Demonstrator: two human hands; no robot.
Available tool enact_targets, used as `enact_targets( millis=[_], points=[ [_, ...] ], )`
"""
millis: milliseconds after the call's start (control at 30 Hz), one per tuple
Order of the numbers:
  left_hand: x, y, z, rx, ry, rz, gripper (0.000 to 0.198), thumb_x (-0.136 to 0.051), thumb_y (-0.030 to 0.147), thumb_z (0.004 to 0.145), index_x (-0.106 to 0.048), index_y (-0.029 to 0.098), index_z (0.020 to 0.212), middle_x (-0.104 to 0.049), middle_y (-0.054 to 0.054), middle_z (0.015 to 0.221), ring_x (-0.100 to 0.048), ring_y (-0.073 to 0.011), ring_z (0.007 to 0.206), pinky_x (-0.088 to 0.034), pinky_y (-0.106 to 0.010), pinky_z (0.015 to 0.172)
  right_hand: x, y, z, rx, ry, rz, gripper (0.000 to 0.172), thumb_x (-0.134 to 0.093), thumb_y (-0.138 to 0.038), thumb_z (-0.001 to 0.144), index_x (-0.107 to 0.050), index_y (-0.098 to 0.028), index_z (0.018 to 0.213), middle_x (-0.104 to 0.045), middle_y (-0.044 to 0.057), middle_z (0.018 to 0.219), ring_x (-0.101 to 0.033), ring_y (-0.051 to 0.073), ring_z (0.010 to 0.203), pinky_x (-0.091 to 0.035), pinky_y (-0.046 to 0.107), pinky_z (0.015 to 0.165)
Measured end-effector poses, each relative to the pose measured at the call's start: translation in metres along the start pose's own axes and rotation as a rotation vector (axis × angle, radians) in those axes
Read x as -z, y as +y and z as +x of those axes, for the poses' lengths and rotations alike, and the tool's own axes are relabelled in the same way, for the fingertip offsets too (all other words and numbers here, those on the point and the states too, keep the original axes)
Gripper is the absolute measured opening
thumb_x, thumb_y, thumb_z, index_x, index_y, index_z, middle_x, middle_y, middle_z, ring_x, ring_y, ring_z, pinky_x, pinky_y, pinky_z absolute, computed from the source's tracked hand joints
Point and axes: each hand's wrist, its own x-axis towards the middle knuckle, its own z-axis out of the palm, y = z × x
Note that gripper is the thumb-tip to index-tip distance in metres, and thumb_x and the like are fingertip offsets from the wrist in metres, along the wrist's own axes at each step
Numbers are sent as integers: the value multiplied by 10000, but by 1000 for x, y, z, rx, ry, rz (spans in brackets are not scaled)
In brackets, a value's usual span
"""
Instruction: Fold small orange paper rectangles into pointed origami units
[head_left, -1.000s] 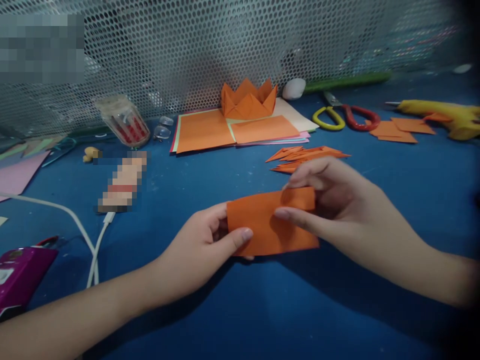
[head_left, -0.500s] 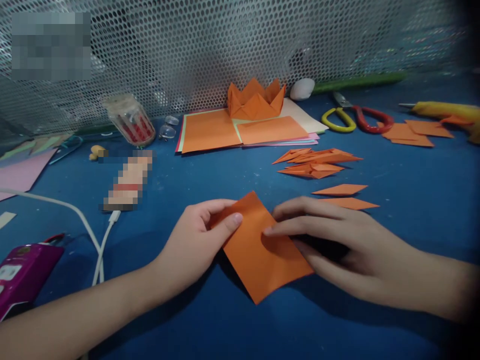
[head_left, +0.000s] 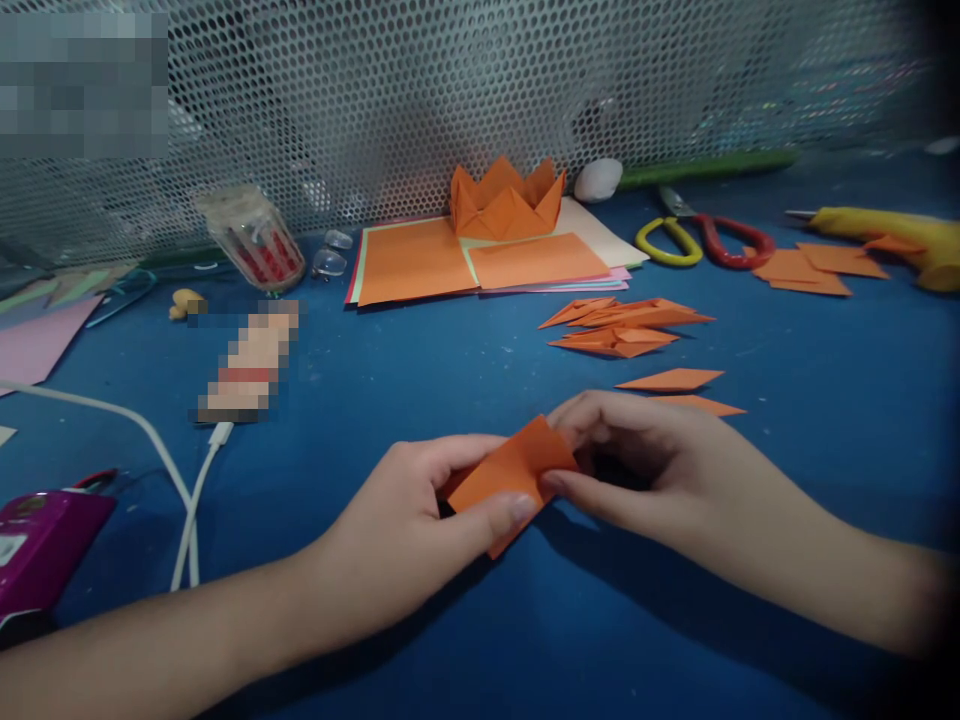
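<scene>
Between my two hands an orange sheet of paper (head_left: 504, 471) is tilted and bent over on itself, just above the blue table. My left hand (head_left: 442, 500) pinches it from the left, with the thumb on its front face and the fingers behind. At its right end my right hand (head_left: 645, 470) grips the paper between thumb and fingers. Just beyond my right hand lie two slim folded orange pieces (head_left: 671, 380), the nearer one partly covered by the hand. Farther back is a cluster of several folded orange pieces (head_left: 622, 342).
An orange paper crown shape (head_left: 508, 203) stands on stacked coloured paper (head_left: 416, 268) by the mesh wall (head_left: 375, 110). Right of it lie scissors (head_left: 731, 243), small orange squares (head_left: 802, 272) and a yellow glue gun (head_left: 885, 230). At left are a jar (head_left: 259, 245), white cable (head_left: 161, 450) and purple object (head_left: 56, 545).
The orange paper was an open flat square and is now bent over into a smaller shape. My right hand has closed on its right side; my left thumb has moved lower.
</scene>
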Motion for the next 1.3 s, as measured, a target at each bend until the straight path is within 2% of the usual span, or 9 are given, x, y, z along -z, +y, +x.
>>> enact_targets(
  millis=[133,200,300,400,700,967,1167,1233,1300],
  points=[
    [-5,-2,3,-10,50,11,205,-743,268,977,-913,225,1083,-909,2,1117,-811,-238,1008,-590,-276,874,-5,-5,1,-73,51,102,446,-924,-656,910,-714,-263,933,-733,-12,710,-707,164,601,-599,240,557],
    [-5,-1,5,1,49,-5,175,-737,267,972,-898,224,1026,-901,6,1064,-805,-230,988,-581,-266,858,-5,-8,2,-90,32,72,537,-876,-780,914,-755,-259,966,-741,1,699,-705,177,597,-588,255,544],
    [-3,0,6,20,31,-18,131,-738,273,958,-857,219,946,-846,17,936,-761,-199,889,-551,-246,788,-4,-11,2,-109,-18,-2,638,-776,-875,942,-752,-255,796,-703,17,621,-662,178,546,-535,266,498],
    [-2,2,8,53,6,-23,98,-770,302,939,-806,211,949,-771,32,875,-675,-168,795,-508,-234,715,-3,-12,2,-110,-3,-32,679,-784,-882,926,-707,-255,677,-638,6,547,-612,164,495,-491,259,470],
    [-1,4,8,102,-70,35,174,-708,335,958,-641,229,838,-556,70,752,-458,-138,678,-373,-246,619,-2,-10,2,-147,4,-10,723,-803,-918,873,-657,-253,628,-621,9,520,-569,153,465,-446,254,451],
    [-2,2,7,98,-79,179,269,-619,446,1013,-547,254,839,-554,39,797,-494,-185,748,-399,-297,674,-2,-13,2,-98,37,-33,711,-776,-905,918,-662,-253,658,-620,-2,534,-587,151,477,-459,246,459],
    [-3,-1,4,52,-61,251,253,-573,435,1024,-536,260,844,-622,16,843,-546,-206,788,-420,-328,728,-4,-12,0,-99,-4,5,717,-729,-916,950,-634,-256,688,-573,-23,543,-541,142,477,-421,253,456],
    [-5,-2,3,32,-47,256,252,-556,436,1033,-543,261,851,-628,17,842,-556,-207,790,-423,-330,735,-4,-11,-2,-61,-32,-46,733,-683,-922,979,-609,-254,688,-543,-32,548,-489,133,480,-372,260,444],
    [-6,-4,2,16,-37,253,248,-539,438,1045,-554,260,873,-653,16,862,-579,-208,802,-435,-329,746,-3,-8,-4,-7,-91,-148,735,-620,-890,1040,-594,-248,683,-558,-21,580,-482,136,513,-376,274,467]
  ],
)
